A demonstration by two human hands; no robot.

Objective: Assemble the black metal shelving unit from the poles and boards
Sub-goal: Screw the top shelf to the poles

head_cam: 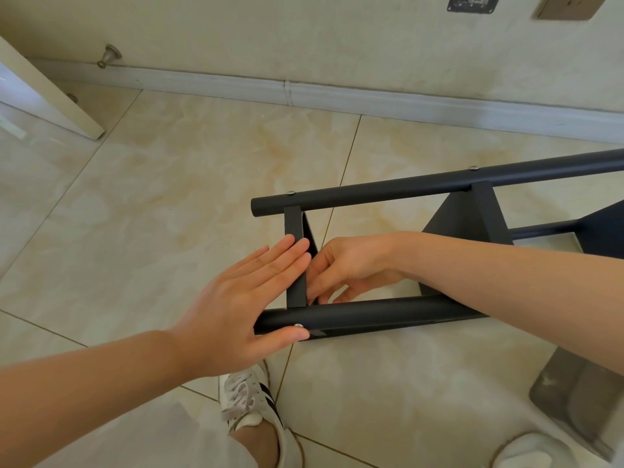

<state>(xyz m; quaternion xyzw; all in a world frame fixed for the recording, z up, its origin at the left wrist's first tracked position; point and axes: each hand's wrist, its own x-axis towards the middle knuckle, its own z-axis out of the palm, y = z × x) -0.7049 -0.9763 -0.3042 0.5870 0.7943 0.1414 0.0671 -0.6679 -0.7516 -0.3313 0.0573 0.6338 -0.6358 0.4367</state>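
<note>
**Ana:** Where was the shelving unit (506,172) in the head view?

**Ben:** It lay on its side on the tiled floor (169,197), near the wall (337,45). The far pole (371,192) and the near pole (371,312) ran roughly level, with the end board (295,228) standing on edge between them. A second board (466,217) sat further to the right.

**Ana:** And the left hand (236,305)?

**Ben:** It was flat, with the fingers straight and together. They were laid against the outer face of the end board. The thumb stretched along the near pole, its tip just under a screw (298,326). The forearm came in from the lower left. It gripped nothing.

**Ana:** The right hand (351,265)?

**Ben:** Its forearm crossed over the near pole from the right. The hand dipped between the two poles, knuckles up, with the fingers curled down against the board's inner face, in the corner by the near pole. I could not tell whether the fingertips pinched anything, as the board and pole hid them.

**Ana:** Anything else?

**Ben:** There was a white shoe (246,396) below the left hand.
</note>
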